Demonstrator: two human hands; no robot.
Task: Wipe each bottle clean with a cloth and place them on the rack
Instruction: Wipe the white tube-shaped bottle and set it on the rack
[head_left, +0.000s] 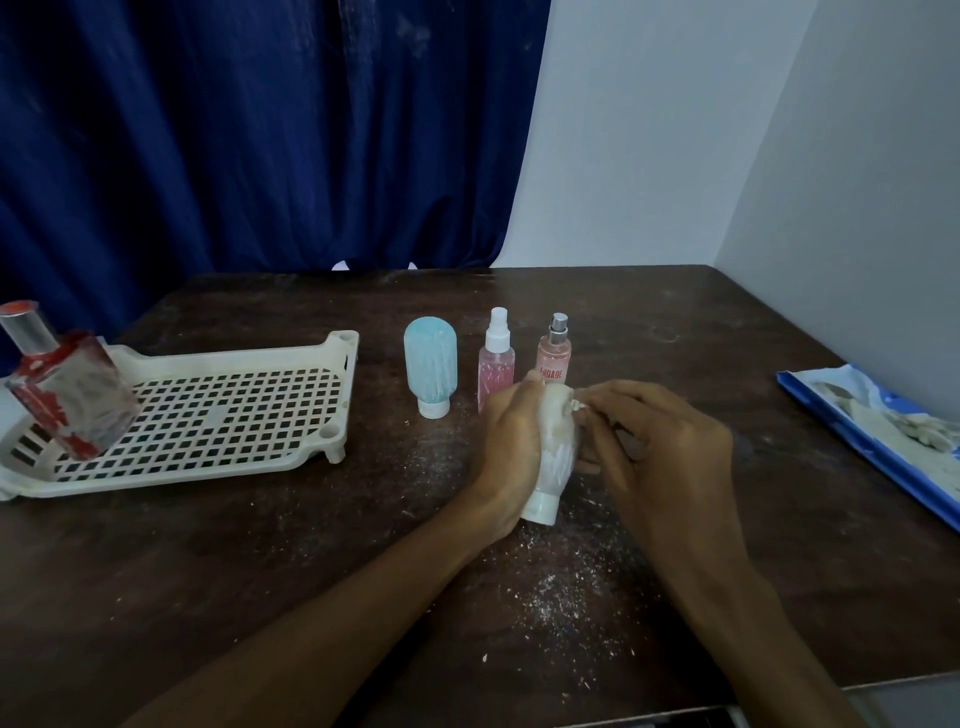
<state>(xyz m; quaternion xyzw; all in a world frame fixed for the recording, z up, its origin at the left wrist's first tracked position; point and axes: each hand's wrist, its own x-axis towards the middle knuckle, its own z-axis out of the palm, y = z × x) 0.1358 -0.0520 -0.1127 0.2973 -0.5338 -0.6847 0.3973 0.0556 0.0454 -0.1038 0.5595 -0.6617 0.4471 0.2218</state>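
1. Left hand (506, 441) wraps the white bottle (558, 462), cap down over the worktop (727, 322). Right hand (665, 441) pinches a cloth (574, 404) at its top.
2. Risk: the spray bottles (496, 358) stand just behind, and a wide stroke could topple them.
3. Risk: the dusty bottle could slip.
4. Hidden: most of the cloth. The rack (208, 415) is cut off at left.

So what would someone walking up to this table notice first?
Both hands at the centre of the table: the left hand grips a white bottle while the right hand pinches a small cloth against its far end. Far left, a red-and-clear perfume bottle stands on the cream rack.
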